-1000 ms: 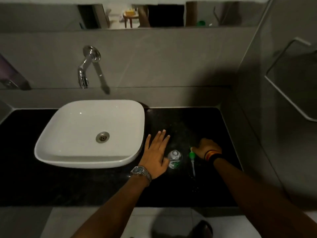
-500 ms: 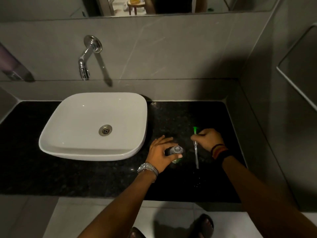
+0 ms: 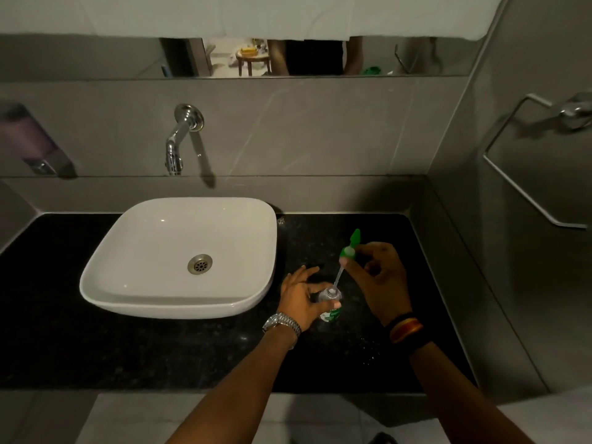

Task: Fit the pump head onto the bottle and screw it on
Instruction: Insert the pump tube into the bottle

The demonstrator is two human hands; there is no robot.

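Note:
A small clear bottle [image 3: 330, 303] with a green label stands upright on the black counter [image 3: 160, 347], to the right of the basin. My left hand [image 3: 299, 298] grips its side. My right hand [image 3: 374, 277] holds the green pump head [image 3: 350, 245] above the bottle, tilted. The pump's thin clear tube [image 3: 338, 277] slants down and its tip sits at the bottle's open mouth.
A white basin [image 3: 179, 261] sits on the counter to the left, with a chrome tap [image 3: 179, 139] on the wall above. A soap dispenser [image 3: 28, 139] hangs at far left. A metal towel ring [image 3: 528, 161] is on the right wall.
My left hand went from flat on the counter to gripping the bottle. My right hand picked the pump head up off the counter and brought its tube tip to the bottle's mouth.

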